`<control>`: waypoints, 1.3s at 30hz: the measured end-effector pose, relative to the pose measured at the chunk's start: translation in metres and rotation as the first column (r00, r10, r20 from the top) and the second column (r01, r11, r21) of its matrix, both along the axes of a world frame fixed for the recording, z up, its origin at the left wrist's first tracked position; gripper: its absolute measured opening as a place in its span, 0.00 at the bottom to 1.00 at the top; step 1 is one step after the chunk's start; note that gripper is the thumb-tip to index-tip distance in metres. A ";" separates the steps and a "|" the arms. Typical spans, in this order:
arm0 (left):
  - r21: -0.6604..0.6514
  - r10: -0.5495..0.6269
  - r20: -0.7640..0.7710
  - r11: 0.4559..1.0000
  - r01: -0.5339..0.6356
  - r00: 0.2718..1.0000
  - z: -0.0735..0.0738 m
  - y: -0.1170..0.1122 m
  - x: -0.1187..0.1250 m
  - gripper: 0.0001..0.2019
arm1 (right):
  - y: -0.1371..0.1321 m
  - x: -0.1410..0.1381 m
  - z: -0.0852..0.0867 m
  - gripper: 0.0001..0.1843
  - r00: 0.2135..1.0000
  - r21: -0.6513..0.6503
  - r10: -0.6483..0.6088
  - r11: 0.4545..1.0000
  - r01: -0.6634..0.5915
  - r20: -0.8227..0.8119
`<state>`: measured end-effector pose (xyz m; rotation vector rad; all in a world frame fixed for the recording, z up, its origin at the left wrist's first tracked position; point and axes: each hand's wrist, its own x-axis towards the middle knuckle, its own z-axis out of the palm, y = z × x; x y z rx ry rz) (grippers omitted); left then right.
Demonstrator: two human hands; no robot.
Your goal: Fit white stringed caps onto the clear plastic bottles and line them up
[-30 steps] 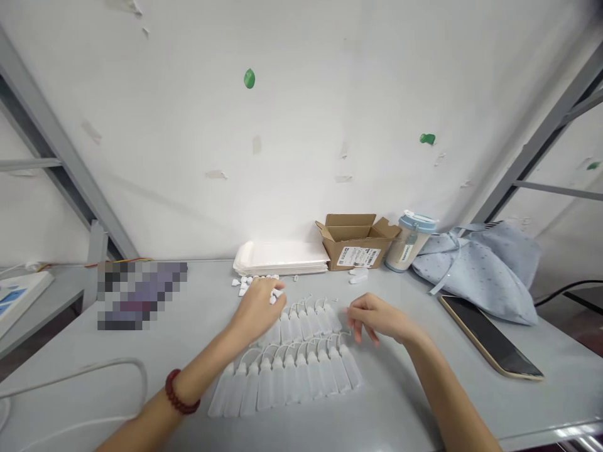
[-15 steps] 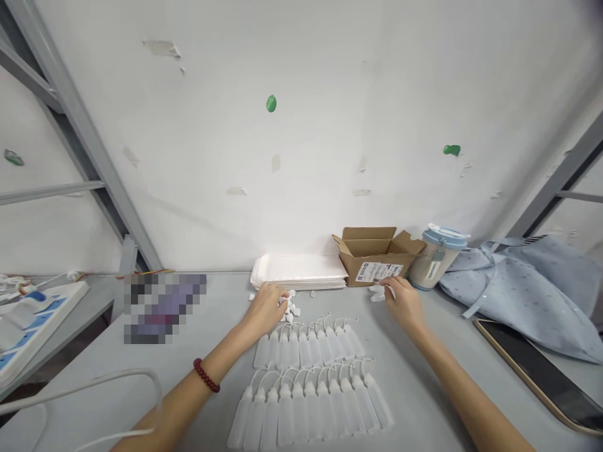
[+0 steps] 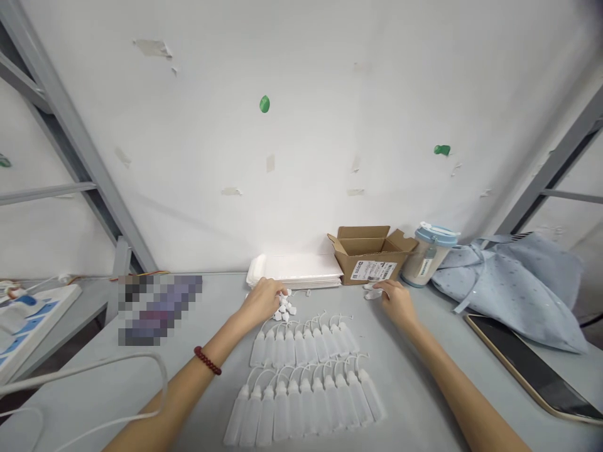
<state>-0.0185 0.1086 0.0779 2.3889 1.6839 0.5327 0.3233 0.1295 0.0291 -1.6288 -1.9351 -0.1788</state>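
Note:
Two rows of small translucent squeeze bottles [image 3: 304, 376] with tethered caps lie side by side on the grey table [image 3: 424, 402]. My left hand [image 3: 261, 300] rests beyond them, fingers curled over a heap of small white caps [image 3: 284, 309]. My right hand [image 3: 397, 299] reaches to the far right, its fingertips pinched on loose white bottles [image 3: 372, 292] lying in front of an open cardboard box [image 3: 370, 254]. What the left fingers hold, if anything, is hidden.
A stack of white trays [image 3: 296, 271] sits against the wall. A lidded cup [image 3: 429, 254], a blue cloth bag [image 3: 509, 282] and a tablet [image 3: 532, 364] lie to the right. A white cable [image 3: 85, 376] loops at the left, near a power strip [image 3: 28, 314].
My right hand has left the bottle rows and reached out to the loose bottles by the box. My left hand has shifted forward onto the cap heap. The view has tilted slightly.

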 end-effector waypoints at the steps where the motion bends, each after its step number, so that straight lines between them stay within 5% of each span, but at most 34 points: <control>1: 0.002 -0.010 -0.001 1.000 0.010 1.000 -0.001 0.000 0.001 0.17 | 0.000 0.000 0.000 0.22 1.000 -0.008 -0.003 1.000 0.003 0.005; 19: 0.146 -0.027 0.151 0.989 0.004 0.988 -0.018 -0.004 0.008 0.15 | -0.012 -0.014 0.006 0.13 0.996 -0.178 0.071 0.982 -0.060 0.058; 25: 0.315 -0.046 0.312 0.947 -0.058 0.949 -0.016 -0.032 0.002 0.19 | -0.019 -0.025 0.009 0.10 0.996 -0.141 0.092 0.986 -0.092 -0.005; 31: 0.365 -0.162 0.487 0.931 -0.031 0.858 -0.006 -0.067 0.010 0.11 | -0.037 -0.062 0.017 0.12 0.966 -0.029 0.228 0.972 -0.233 -0.119; 34: 0.293 -0.175 0.602 0.956 -0.012 0.779 0.000 -0.079 0.021 0.08 | -0.050 -0.088 0.018 0.14 0.936 0.026 0.301 0.953 -0.302 -0.185; 39: -0.083 0.019 0.795 0.994 0.077 0.606 0.009 -0.092 0.034 0.08 | -0.072 -0.113 0.023 0.11 0.848 0.089 0.447 0.893 -0.441 -0.286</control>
